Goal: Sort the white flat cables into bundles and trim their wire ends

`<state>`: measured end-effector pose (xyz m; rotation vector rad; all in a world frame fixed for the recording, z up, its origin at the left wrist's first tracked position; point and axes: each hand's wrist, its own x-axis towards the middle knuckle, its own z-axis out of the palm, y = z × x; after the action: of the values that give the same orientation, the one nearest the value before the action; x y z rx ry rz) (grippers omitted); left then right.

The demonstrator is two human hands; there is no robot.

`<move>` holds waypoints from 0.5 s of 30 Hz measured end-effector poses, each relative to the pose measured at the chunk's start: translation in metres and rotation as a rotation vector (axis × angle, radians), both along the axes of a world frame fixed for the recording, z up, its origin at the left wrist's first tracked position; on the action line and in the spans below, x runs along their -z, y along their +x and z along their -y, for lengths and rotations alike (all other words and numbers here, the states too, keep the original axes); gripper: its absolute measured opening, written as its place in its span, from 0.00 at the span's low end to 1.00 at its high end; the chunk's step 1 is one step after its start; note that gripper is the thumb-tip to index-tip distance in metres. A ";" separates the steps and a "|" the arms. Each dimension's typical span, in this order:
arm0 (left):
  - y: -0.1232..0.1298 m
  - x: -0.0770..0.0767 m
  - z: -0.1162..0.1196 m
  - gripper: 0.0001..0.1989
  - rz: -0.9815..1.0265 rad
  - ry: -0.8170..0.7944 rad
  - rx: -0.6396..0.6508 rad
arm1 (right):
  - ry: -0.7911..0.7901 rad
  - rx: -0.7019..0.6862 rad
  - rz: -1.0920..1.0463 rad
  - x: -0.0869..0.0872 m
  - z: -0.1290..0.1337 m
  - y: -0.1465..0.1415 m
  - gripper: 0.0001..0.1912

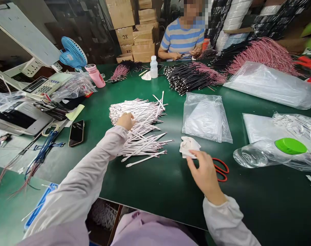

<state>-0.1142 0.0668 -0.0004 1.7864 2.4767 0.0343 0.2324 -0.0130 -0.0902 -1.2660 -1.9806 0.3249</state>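
Observation:
My left hand [126,121] reaches into a heap of thin white cables [142,112] in the middle of the green table. Its fingers are curled closed among them; exactly what they grip is hidden. Cables at the heap's near side lie loosely spread, their ends pinkish. To the right, my right hand [204,174] has thumb and forefinger closed on the near edge of a crumpled white tissue [187,145]. Red-handled scissors [223,171] lie just beside that hand, their blades out of sight.
A clear bag [205,118], a green-capped bottle [263,153] and more plastic bags lie to the right. Black-and-pink cable bundles [188,78] are at the back, where a person in a striped shirt [183,37] sits. A phone [76,133] lies at left.

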 end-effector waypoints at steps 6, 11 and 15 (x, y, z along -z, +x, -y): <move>0.003 -0.006 0.005 0.11 -0.011 0.049 -0.052 | 0.056 0.127 0.081 0.007 -0.059 0.011 0.18; -0.017 -0.031 0.036 0.08 0.347 0.122 -0.150 | -0.104 0.141 0.066 0.010 -0.075 -0.010 0.10; -0.015 -0.026 0.095 0.10 1.124 0.164 -0.282 | -0.220 0.109 -0.081 -0.014 -0.067 -0.004 0.11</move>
<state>-0.1292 -0.0284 0.0260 0.9446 1.8281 0.9724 0.2280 0.0536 -0.0767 -1.4679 -1.8378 0.5435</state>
